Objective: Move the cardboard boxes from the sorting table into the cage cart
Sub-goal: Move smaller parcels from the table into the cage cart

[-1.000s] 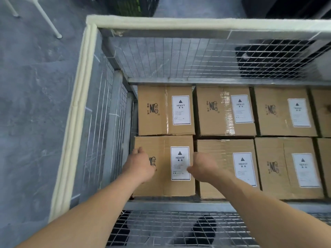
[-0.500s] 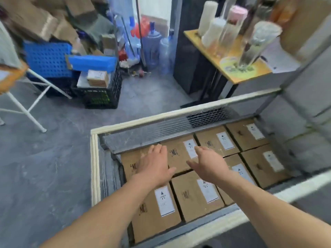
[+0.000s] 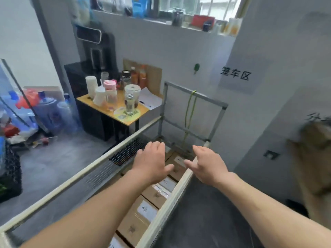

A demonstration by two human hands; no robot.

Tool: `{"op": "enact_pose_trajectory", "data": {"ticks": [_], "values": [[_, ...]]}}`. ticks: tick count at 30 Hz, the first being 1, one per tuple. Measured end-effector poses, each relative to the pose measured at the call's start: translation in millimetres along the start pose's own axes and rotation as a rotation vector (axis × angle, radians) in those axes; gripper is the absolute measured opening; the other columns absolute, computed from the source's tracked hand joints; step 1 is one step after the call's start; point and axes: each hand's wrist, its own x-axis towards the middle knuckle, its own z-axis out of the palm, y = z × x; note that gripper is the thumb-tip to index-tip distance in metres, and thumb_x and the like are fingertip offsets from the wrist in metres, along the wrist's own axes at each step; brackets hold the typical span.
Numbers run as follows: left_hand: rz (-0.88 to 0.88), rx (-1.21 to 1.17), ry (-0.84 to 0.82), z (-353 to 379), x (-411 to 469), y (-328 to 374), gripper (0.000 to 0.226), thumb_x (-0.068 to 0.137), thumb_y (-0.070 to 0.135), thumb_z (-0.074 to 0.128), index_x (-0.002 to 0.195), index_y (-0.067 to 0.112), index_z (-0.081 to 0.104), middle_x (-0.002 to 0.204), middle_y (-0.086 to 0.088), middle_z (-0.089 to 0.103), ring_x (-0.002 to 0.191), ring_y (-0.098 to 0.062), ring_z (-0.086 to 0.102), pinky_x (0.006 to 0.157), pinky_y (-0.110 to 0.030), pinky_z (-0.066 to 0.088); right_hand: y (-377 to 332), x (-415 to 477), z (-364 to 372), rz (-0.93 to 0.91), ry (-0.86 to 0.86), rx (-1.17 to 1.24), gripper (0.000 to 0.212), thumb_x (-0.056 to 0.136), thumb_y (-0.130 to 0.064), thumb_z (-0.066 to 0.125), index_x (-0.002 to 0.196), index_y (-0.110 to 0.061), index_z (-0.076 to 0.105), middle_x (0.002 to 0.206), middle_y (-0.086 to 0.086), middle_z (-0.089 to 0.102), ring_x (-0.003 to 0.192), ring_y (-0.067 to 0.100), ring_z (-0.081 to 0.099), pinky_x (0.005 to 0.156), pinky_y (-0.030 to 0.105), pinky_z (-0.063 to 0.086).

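Your hands are both open, fingers loosely spread, gripping nothing. Left hand (image 3: 152, 161) hovers over the cardboard boxes (image 3: 141, 217) in the cage cart (image 3: 166, 208). Right hand (image 3: 206, 165) sits over the cart's near padded rail, partly out over the floor.

Surroundings:
- Small desk (image 3: 84, 100) just beyond the far rail, crowded with cups and bottles (image 3: 131, 99).
- Water jugs (image 3: 52, 111) on the floor to the left, clutter beside them.
- Cart's end frame (image 3: 193, 113) stands upright ahead of your hands, with a green cord (image 3: 189, 111) hanging down it.
- Paper sign (image 3: 234, 75) on the wall behind.
- Blurred brown cardboard (image 3: 315, 158) at the right edge, too smeared to identify.

The boxes lie flat on the cart floor with white labels facing up. One row shows as a diagonal strip between the two rails, its long axis along the rails toward the end frame. I can't tell each box's own long side from this angle.

A second ago both hands were curled on the near-left box. Half a second ago they were flat above both rows. The view has since swung right, and the right hand has moved out to the near rail.
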Motion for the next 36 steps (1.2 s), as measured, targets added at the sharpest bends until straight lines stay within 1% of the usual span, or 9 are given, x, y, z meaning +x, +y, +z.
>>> {"op": "enact_pose_trajectory", "data": {"ticks": [8, 11, 13, 17, 20, 25, 30, 34, 36], "values": [[0.215, 0.002, 0.022, -12.5, 11.6, 165.6, 0.081, 0.092, 0.060, 0.055, 0.153, 0.014, 0.027, 0.155, -0.002, 0.034, 0.146, -0.021, 0.028, 0.112, -0.043, 0.037, 125.2, -86.0, -71.8, 0.178, 0.095, 0.023, 0.074, 0.097, -0.062, 0.047, 0.152, -0.013, 0.036, 0.153, 0.002, 0.046, 0.143, 0.022, 0.039, 0.112, 0.041, 0.038], [0.266, 0.009, 0.020, -16.5, 5.6, 222.9, 0.086, 0.092, 0.060, 0.055, 0.157, 0.014, 0.022, 0.159, -0.001, 0.031, 0.148, -0.020, 0.026, 0.114, -0.042, 0.036, 169.8, -118.4, -93.9, 0.234, 0.131, 0.027, 0.068, 0.096, -0.063, 0.048, 0.142, -0.012, 0.044, 0.144, 0.004, 0.054, 0.135, 0.024, 0.047, 0.107, 0.044, 0.043], [0.296, 0.014, 0.043, -18.6, 3.9, 257.9, 0.086, 0.090, 0.061, 0.057, 0.156, 0.015, 0.024, 0.158, 0.000, 0.033, 0.147, -0.019, 0.027, 0.113, -0.042, 0.037, 197.6, -139.5, -107.8, 0.257, 0.157, 0.029, 0.066, 0.095, -0.063, 0.049, 0.138, -0.013, 0.046, 0.141, 0.004, 0.056, 0.131, 0.025, 0.051, 0.105, 0.046, 0.045], [0.338, 0.018, 0.054, -20.2, -1.0, 322.8, 0.089, 0.090, 0.060, 0.058, 0.157, 0.015, 0.022, 0.160, 0.000, 0.031, 0.149, -0.018, 0.026, 0.115, -0.042, 0.036, 247.8, -176.3, -130.9, 0.282, 0.201, 0.010, 0.071, 0.096, -0.061, 0.050, 0.147, -0.013, 0.041, 0.144, 0.005, 0.054, 0.133, 0.026, 0.050, 0.106, 0.046, 0.044], [0.369, 0.025, 0.040, -19.1, -8.8, 366.2, 0.086, 0.091, 0.059, 0.057, 0.156, 0.015, 0.023, 0.159, -0.001, 0.031, 0.148, -0.019, 0.026, 0.114, -0.042, 0.037, 281.9, -202.6, -144.2, 0.312, 0.229, 0.002, 0.071, 0.096, -0.060, 0.051, 0.147, -0.012, 0.040, 0.143, 0.006, 0.055, 0.133, 0.026, 0.050, 0.105, 0.046, 0.045], [0.415, 0.024, 0.024, -18.8, -16.6, 421.7, 0.081, 0.091, 0.057, 0.058, 0.153, 0.016, 0.027, 0.158, 0.000, 0.034, 0.146, -0.019, 0.029, 0.111, -0.042, 0.039, 327.5, -246.3, -163.8, 0.390, 0.270, 0.015, 0.068, 0.096, -0.058, 0.052, 0.144, -0.011, 0.043, 0.144, 0.008, 0.053, 0.135, 0.028, 0.047, 0.106, 0.049, 0.044], [0.471, 0.007, 0.017, -20.1, -9.8, 459.7, 0.081, 0.091, 0.057, 0.057, 0.154, 0.015, 0.027, 0.157, -0.001, 0.035, 0.146, -0.020, 0.030, 0.110, -0.042, 0.038, 363.5, -271.4, -171.9, 0.458, 0.293, 0.017, 0.057, 0.096, -0.057, 0.054, 0.133, -0.014, 0.049, 0.129, 0.005, 0.059, 0.125, 0.027, 0.054, 0.096, 0.038, 0.047], [0.526, -0.010, -0.014, -10.4, 1.6, 482.1, 0.082, 0.093, 0.056, 0.058, 0.155, 0.014, 0.026, 0.158, -0.002, 0.034, 0.146, -0.021, 0.031, 0.109, -0.041, 0.039, 382.4, -279.4, -165.0, 0.517, 0.288, -0.005, 0.058, 0.095, -0.059, 0.053, 0.134, -0.016, 0.050, 0.133, 0.004, 0.059, 0.126, 0.027, 0.055, 0.102, 0.042, 0.047], [0.560, -0.010, -0.036, -1.5, 9.4, 490.8, 0.084, 0.094, 0.056, 0.058, 0.157, 0.014, 0.023, 0.160, -0.002, 0.032, 0.148, -0.021, 0.029, 0.111, -0.041, 0.038, 390.9, -281.3, -158.0, 0.551, 0.282, -0.001, 0.056, 0.094, -0.060, 0.053, 0.131, -0.018, 0.052, 0.134, 0.003, 0.060, 0.123, 0.025, 0.056, 0.098, 0.042, 0.049]]}}
